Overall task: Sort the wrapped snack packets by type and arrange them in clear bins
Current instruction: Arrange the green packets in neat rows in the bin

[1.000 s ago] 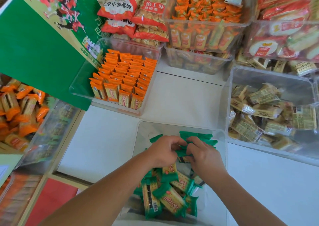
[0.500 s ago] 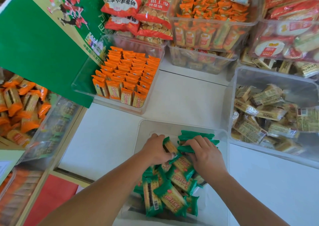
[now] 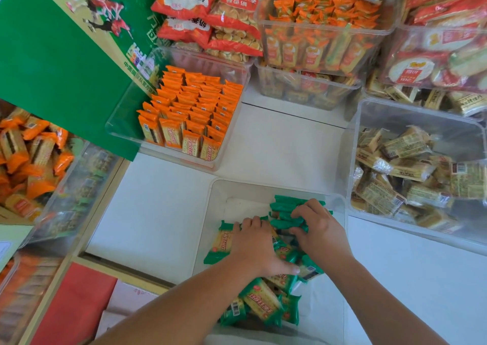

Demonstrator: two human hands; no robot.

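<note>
A clear bin (image 3: 224, 194) in front of me holds green-wrapped cracker packets. A short row of them (image 3: 283, 206) stands on edge at the bin's far right. Loose green packets (image 3: 263, 302) lie in a heap at the near end. My left hand (image 3: 255, 244) lies flat on top of loose packets, fingers spread, beside one packet (image 3: 221, 242) lying at the left. My right hand (image 3: 319, 228) curls its fingers round the near end of the standing row.
A clear bin of upright orange packets (image 3: 189, 112) sits at the back left. A bin of pale yellow packets (image 3: 411, 165) stands at the right. Stacked bins (image 3: 324, 25) and red bags (image 3: 208, 10) line the back. A green carton (image 3: 52, 62) leans at the left.
My left hand has dropped from the standing row onto the loose packets and slid left. My right hand stays at the row. The view has shifted down a little.
</note>
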